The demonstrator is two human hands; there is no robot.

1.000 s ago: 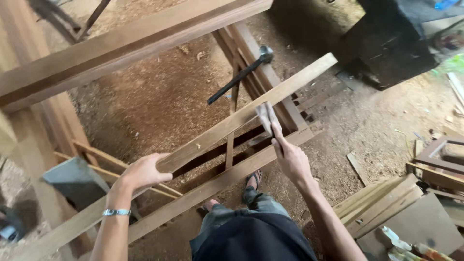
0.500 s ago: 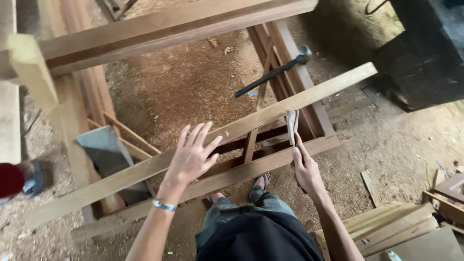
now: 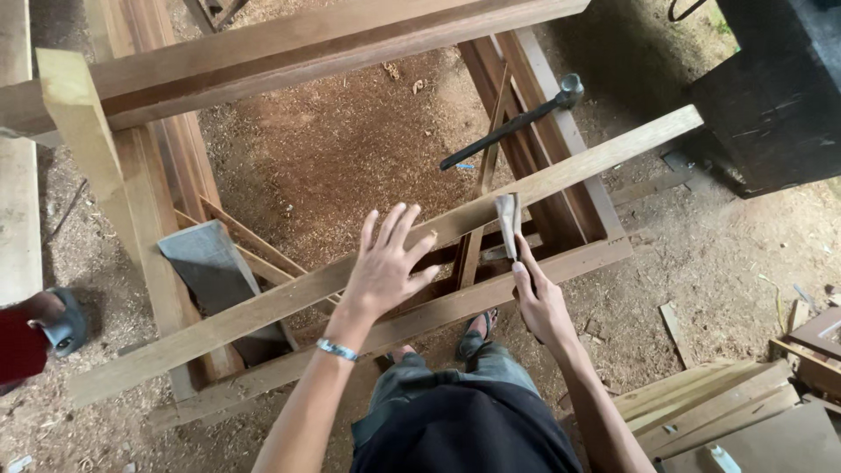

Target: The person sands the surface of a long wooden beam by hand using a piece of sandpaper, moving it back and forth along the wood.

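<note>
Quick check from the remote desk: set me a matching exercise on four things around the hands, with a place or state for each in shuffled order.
Things:
1. left hand
2. right hand
3. hammer
4. long plank

Places or states:
A. lies slanted across the wooden frame, from lower left to upper right
B. grips a flat blade set against the plank
C. fingers spread, open over the plank
D. rests on the frame beyond the plank, metal head at the upper right

Pairs: 1-C, 2-B, 3-D, 4-A
</note>
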